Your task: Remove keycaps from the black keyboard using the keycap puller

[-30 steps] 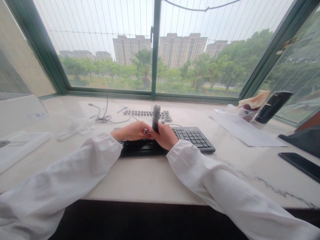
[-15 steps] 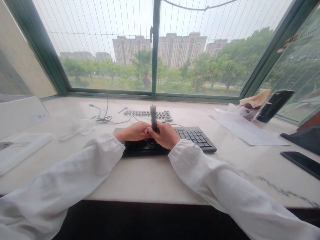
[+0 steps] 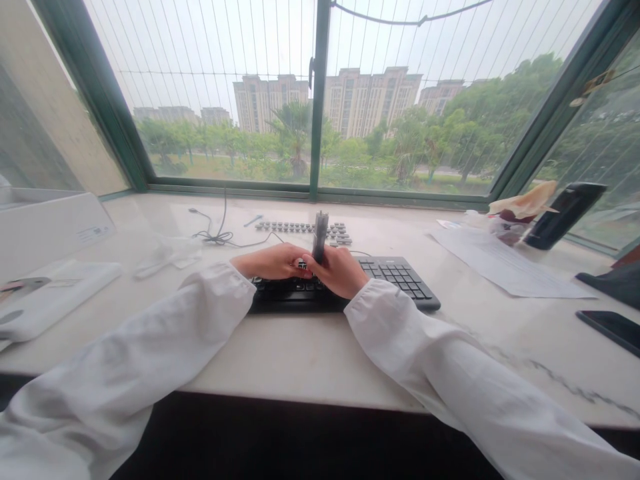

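A black keyboard [image 3: 407, 280] lies in front of me, with both hands over its middle. My right hand [image 3: 345, 272] is closed around a dark, narrow tool [image 3: 321, 235] with a greyish upper end; it stands nearly upright and its exact kind is unclear. Close against the right fingertips, my left hand [image 3: 275, 261] has its fingers pinched together above the keys. Whatever sits between the left fingertips is too small to make out. Behind the hands, loose keycaps [image 3: 285, 227] are laid out in rows on the white table [image 3: 280, 353].
At the left are a coiled cable [image 3: 215, 236], crumpled clear plastic [image 3: 170, 255] and a white box [image 3: 55, 220]. White paper [image 3: 505, 262], a phone [image 3: 611, 329] and an upright black object [image 3: 565, 217] occupy the right. A small blue stick [image 3: 253, 221] lies near the keycaps.
The view has turned slightly left, bringing more of the items at the left edge into sight. The tool in my right hand now leans a little to the right. Both hands remain over the keyboard.
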The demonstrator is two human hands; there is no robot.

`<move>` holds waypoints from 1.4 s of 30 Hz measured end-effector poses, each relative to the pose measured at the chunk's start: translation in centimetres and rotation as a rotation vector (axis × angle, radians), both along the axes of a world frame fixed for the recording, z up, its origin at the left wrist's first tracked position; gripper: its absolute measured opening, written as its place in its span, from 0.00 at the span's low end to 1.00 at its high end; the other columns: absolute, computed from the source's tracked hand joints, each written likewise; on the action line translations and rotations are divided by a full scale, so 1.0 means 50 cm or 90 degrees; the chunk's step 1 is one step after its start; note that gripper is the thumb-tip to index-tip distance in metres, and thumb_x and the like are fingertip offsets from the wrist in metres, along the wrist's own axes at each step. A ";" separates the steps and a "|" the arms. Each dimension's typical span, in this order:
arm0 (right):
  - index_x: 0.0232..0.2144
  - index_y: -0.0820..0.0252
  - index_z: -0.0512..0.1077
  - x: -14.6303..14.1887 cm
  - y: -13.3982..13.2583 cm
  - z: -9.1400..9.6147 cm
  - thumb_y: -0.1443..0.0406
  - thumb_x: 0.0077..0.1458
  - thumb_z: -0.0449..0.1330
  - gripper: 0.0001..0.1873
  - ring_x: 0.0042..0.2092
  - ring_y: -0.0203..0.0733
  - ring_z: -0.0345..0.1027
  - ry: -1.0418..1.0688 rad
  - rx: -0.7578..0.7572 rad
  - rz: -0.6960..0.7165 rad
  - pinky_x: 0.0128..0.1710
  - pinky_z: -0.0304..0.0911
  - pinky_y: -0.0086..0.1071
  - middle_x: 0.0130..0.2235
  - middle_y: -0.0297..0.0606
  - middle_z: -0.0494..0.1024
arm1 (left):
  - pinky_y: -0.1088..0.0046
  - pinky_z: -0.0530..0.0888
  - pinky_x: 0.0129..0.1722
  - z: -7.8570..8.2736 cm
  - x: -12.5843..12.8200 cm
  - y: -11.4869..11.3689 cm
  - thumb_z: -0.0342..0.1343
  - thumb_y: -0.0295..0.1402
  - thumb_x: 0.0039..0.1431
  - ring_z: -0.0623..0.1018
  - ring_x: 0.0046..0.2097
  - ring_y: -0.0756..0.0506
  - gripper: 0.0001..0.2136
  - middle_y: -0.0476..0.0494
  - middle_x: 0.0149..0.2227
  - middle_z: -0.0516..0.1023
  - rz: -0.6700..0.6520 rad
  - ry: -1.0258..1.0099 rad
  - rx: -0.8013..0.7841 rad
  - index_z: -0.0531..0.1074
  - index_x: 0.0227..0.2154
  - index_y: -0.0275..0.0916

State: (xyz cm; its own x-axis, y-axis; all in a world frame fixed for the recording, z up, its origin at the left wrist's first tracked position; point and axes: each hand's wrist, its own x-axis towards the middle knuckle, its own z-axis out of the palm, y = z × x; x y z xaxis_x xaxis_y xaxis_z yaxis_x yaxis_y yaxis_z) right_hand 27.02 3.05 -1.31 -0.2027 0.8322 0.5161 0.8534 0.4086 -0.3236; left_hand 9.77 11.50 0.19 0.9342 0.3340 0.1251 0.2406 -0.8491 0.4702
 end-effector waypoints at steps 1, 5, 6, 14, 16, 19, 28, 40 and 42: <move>0.28 0.59 0.69 0.000 -0.001 0.000 0.56 0.59 0.52 0.14 0.26 0.36 0.65 0.002 0.001 0.002 0.27 0.50 0.27 0.24 0.34 0.73 | 0.77 0.68 0.38 0.001 -0.001 0.002 0.55 0.39 0.57 0.74 0.37 0.48 0.13 0.47 0.36 0.78 -0.003 0.002 0.001 0.75 0.39 0.37; 0.28 0.59 0.68 -0.003 -0.004 0.000 0.57 0.60 0.52 0.14 0.25 0.36 0.64 -0.001 0.002 0.001 0.27 0.50 0.27 0.24 0.34 0.73 | 0.76 0.68 0.39 0.001 -0.001 0.006 0.56 0.37 0.56 0.74 0.38 0.47 0.12 0.46 0.37 0.78 -0.022 0.010 0.005 0.75 0.39 0.36; 0.28 0.59 0.68 -0.004 -0.005 0.001 0.56 0.60 0.52 0.14 0.25 0.37 0.64 -0.005 -0.001 0.001 0.27 0.50 0.28 0.24 0.34 0.74 | 0.76 0.68 0.40 0.001 0.000 0.006 0.56 0.36 0.56 0.74 0.39 0.47 0.12 0.46 0.38 0.78 -0.025 0.010 0.004 0.75 0.40 0.36; 0.33 0.58 0.69 -0.004 -0.007 0.003 0.56 0.61 0.50 0.15 0.26 0.38 0.66 -0.040 0.000 0.008 0.27 0.50 0.28 0.26 0.36 0.76 | 0.76 0.68 0.39 -0.003 0.002 0.008 0.57 0.34 0.55 0.75 0.39 0.47 0.11 0.46 0.37 0.78 -0.019 -0.012 0.000 0.75 0.40 0.36; 0.34 0.59 0.69 -0.002 -0.007 0.001 0.55 0.62 0.49 0.16 0.26 0.40 0.67 -0.059 0.003 0.001 0.27 0.50 0.29 0.26 0.37 0.76 | 0.78 0.67 0.36 -0.002 -0.001 0.005 0.57 0.35 0.55 0.74 0.36 0.48 0.11 0.47 0.34 0.78 -0.014 -0.022 -0.002 0.76 0.38 0.36; 0.36 0.60 0.69 -0.001 -0.007 -0.001 0.55 0.64 0.46 0.18 0.27 0.42 0.69 -0.084 0.003 -0.009 0.27 0.50 0.30 0.27 0.38 0.76 | 0.79 0.65 0.32 0.004 -0.004 -0.002 0.58 0.39 0.54 0.72 0.31 0.51 0.12 0.49 0.29 0.77 0.006 -0.029 0.006 0.77 0.35 0.36; 0.40 0.60 0.67 0.000 -0.010 0.000 0.58 0.65 0.46 0.14 0.32 0.43 0.72 -0.074 -0.022 0.021 0.30 0.54 0.29 0.33 0.39 0.79 | 0.79 0.61 0.27 0.010 -0.003 -0.015 0.62 0.44 0.49 0.67 0.27 0.53 0.15 0.51 0.25 0.75 0.041 -0.038 0.001 0.79 0.33 0.37; 0.31 0.59 0.69 -0.010 -0.009 0.000 0.54 0.62 0.48 0.18 0.27 0.43 0.67 -0.065 -0.002 -0.065 0.28 0.50 0.31 0.25 0.38 0.75 | 0.78 0.65 0.34 -0.012 0.014 -0.006 0.55 0.35 0.55 0.73 0.35 0.49 0.10 0.46 0.35 0.78 0.044 -0.025 0.077 0.76 0.36 0.36; 0.30 0.58 0.69 -0.011 -0.009 0.002 0.52 0.61 0.49 0.19 0.26 0.42 0.66 -0.058 -0.004 -0.069 0.27 0.50 0.31 0.24 0.37 0.73 | 0.78 0.65 0.35 -0.011 0.017 -0.008 0.55 0.35 0.55 0.74 0.37 0.48 0.10 0.47 0.37 0.79 0.053 -0.016 0.094 0.76 0.37 0.38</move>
State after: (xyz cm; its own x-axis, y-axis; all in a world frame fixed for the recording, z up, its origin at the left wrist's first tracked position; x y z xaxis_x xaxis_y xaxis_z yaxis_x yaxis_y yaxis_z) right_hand 26.47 2.58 -1.22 -0.1578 0.8551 0.4938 0.9183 0.3110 -0.2451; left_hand 10.64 11.10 -0.37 0.9002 0.3858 0.2019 0.3021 -0.8873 0.3484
